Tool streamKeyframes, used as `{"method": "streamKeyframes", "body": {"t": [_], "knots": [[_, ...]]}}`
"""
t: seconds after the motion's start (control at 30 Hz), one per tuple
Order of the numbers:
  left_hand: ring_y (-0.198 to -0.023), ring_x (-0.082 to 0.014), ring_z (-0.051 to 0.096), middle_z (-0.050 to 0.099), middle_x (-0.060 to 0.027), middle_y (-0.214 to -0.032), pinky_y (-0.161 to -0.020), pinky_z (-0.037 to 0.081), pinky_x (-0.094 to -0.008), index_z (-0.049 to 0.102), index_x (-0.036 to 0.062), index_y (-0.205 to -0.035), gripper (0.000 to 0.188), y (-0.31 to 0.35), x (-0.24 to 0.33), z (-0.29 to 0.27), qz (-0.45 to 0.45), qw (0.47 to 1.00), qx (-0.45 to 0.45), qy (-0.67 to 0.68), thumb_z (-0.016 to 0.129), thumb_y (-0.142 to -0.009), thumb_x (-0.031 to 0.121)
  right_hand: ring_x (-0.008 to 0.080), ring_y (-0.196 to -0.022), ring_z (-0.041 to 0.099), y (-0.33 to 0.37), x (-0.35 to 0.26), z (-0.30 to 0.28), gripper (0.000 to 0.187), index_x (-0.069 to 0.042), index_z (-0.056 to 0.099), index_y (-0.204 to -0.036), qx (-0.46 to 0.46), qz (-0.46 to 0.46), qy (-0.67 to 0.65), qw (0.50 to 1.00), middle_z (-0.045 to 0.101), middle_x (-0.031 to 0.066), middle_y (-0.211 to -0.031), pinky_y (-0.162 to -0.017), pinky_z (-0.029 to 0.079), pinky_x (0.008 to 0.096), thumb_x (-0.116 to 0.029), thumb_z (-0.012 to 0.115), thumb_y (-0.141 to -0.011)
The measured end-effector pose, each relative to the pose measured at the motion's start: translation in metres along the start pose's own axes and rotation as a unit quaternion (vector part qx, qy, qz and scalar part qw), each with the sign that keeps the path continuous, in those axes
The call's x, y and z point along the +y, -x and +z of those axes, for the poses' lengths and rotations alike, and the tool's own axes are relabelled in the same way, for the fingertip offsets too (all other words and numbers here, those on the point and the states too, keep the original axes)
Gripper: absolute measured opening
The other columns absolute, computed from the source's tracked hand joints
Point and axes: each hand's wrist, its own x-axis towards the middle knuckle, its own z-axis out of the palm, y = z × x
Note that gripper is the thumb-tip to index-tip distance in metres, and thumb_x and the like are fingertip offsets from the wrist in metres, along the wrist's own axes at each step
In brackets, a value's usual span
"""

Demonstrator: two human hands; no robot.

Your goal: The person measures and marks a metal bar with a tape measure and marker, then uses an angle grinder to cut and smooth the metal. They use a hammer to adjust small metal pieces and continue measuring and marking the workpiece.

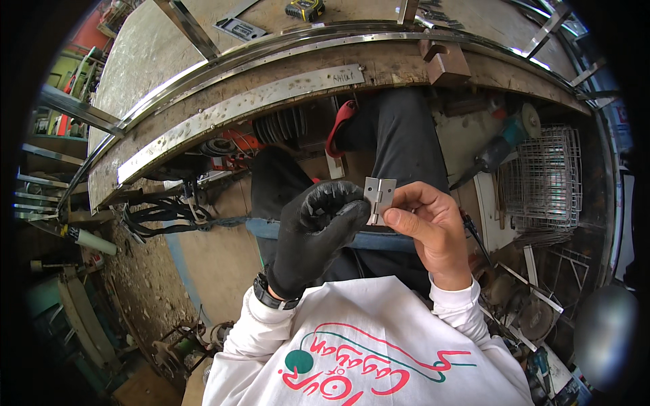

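A small silver butt hinge (380, 197) with screw holes is held up in front of my lap, its pin running roughly upright between the two leaves. My bare right hand (431, 223) pinches its right leaf between thumb and fingers. From the other side, my left hand (323, 227), in a black glove with a watch at the wrist, has its fingers curled and closed on the hinge's left edge. The gloved thumb and fingertips partly cover that edge.
Ahead lies a workbench with a metal strip (244, 115) along its edge, a metal frame across it and a tape measure (305, 9). A notched block (445, 62) sits at the bench edge. To the right are an angle grinder (504, 141) and a wire rack (547, 177).
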Motion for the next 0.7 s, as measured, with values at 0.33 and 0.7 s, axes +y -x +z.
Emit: {"method": "streamKeyframes", "body": {"t": [0.33,0.7], "knots": [[-0.080,-0.0062,0.060,0.071,-0.0030,-0.096,-0.070,0.049,-0.0249,0.071,-0.0023,-0.118,0.018,-0.003,-0.049,-0.044,0.123,0.970,0.046,-0.206,0.067,-0.103,0.007,0.0170,-0.074,0.073,-0.037,-0.006,-0.062,0.014,0.002,0.078,-0.093,-0.074,0.068,0.391,0.915,0.078,0.0110,-0.083,-0.074,0.058,0.0327,-0.009,0.079,-0.084],[-0.079,-0.0122,0.064,0.071,-0.0065,-0.094,-0.071,0.050,-0.0270,0.073,-0.0009,-0.113,0.018,0.014,-0.055,-0.049,0.132,0.941,-0.001,-0.310,0.070,-0.098,0.008,0.0119,-0.081,0.072,-0.012,-0.125,0.035,0.018,0.000,0.076,-0.111,-0.215,-0.092,0.020,0.972,0.078,0.0109,-0.095,-0.073,0.057,0.0243,-0.014,0.075,-0.099]]}}
